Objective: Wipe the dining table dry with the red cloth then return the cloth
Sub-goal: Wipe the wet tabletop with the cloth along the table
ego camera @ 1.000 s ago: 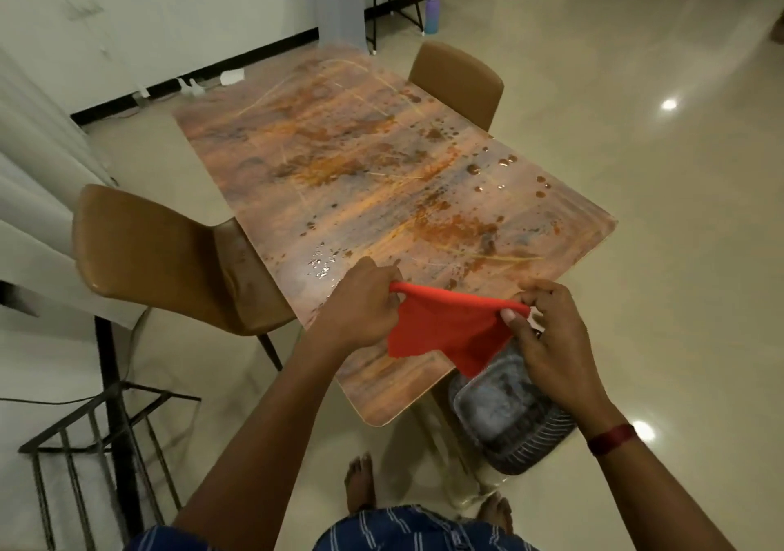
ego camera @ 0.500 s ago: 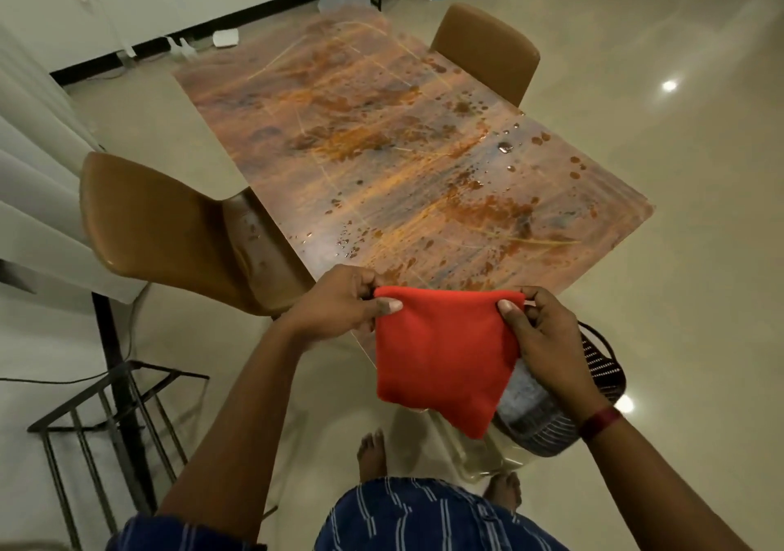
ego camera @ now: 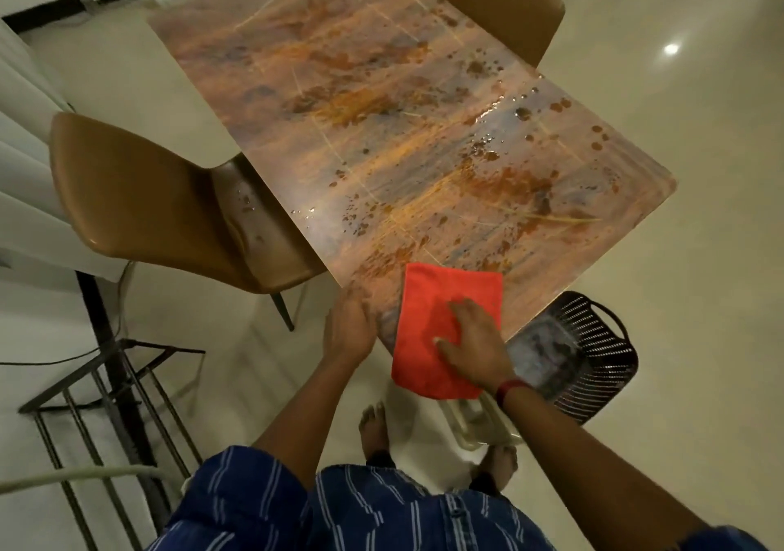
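The red cloth [ego camera: 432, 321] lies folded flat on the near corner of the dining table [ego camera: 382, 134], its lower edge hanging past the table rim. My right hand [ego camera: 475, 347] presses on the cloth with fingers spread. My left hand [ego camera: 350, 330] rests flat on the table's near edge, just left of the cloth, holding nothing. Water drops and small puddles [ego camera: 488, 147] glisten on the brown, rust-patterned tabletop, mostly toward the right side and near the left edge.
A tan chair [ego camera: 161, 206] stands at the table's left side, another [ego camera: 509, 3] at the far right. A black perforated basket [ego camera: 585, 355] sits below the near corner. A dark metal rack [ego camera: 106, 380] stands on the left floor. My bare feet are under the table edge.
The cloth, held up stretched between both hands before, now lies on the table corner. My left hand let go of it and my right hand pressed down on top.
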